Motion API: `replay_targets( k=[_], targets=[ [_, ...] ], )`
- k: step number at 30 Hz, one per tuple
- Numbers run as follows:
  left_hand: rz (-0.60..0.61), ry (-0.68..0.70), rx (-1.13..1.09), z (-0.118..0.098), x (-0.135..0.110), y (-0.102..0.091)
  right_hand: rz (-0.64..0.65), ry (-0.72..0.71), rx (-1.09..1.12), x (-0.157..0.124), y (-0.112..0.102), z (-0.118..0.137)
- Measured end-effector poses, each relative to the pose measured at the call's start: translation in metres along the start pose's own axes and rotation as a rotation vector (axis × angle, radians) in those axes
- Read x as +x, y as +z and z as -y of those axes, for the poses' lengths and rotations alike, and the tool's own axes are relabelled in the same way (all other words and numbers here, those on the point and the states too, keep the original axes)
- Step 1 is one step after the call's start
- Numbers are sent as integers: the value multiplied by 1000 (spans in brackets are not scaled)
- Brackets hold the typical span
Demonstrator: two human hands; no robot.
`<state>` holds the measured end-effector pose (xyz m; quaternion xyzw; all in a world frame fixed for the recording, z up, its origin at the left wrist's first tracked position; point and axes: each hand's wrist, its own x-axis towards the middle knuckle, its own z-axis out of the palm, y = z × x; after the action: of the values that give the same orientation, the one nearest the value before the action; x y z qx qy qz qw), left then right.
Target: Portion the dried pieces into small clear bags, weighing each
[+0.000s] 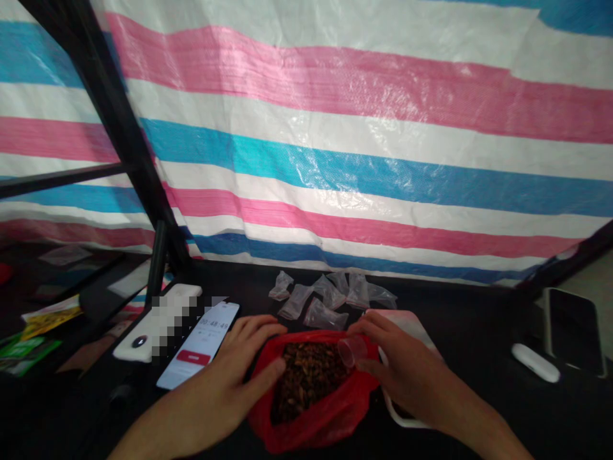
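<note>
A red plastic bag (330,418) stands with its mouth wide apart on the black table, full of small brown dried pieces (309,377) whose kind I cannot make out. My left hand (239,364) grips the bag's left rim, thumb on the inner side and fingers along the outside. At the opposite rim, my right hand (395,354) pinches a small clear plastic cup (353,351) between thumb and fingers. The cup is tipped over the brown pieces, and its far end is hidden by the hand. Behind the bag lie several small clear plastic bags (325,316).
A white-rimmed tray (414,421) sits partly under my right forearm. Left of the bag are a lit phone (201,345) showing a timer and a white device (136,345). A white case (535,363) and dark phone (575,332) lie right. Striped sheeting (359,140) hangs behind.
</note>
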<state>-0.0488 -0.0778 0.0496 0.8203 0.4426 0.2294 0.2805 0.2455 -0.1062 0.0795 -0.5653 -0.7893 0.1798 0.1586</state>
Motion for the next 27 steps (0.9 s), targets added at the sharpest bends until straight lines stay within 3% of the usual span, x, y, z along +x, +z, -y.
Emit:
replay_targets(
  k=[3, 7, 11, 17, 21, 24, 27],
  targets=[
    [-59, 67, 136, 12, 44, 5, -138, 30, 117, 8, 3, -3],
    [66, 192, 382, 30, 85, 26, -156, -29, 277, 30, 10, 4],
    [146, 245, 458, 33, 91, 37, -142, -193, 343, 48, 21, 8],
    [149, 195, 413, 32, 85, 41, -271, -279, 124, 40, 38, -4],
    [-36, 123, 338, 31, 83, 48, -397, -327, 17, 37, 45, -18],
    [-266, 222, 207, 28, 79, 53, -514, -354, -23, 38, 49, -22],
    [-366, 328, 0, 22, 74, 56, -524, -429, -70, 37, 50, -19]
  ],
)
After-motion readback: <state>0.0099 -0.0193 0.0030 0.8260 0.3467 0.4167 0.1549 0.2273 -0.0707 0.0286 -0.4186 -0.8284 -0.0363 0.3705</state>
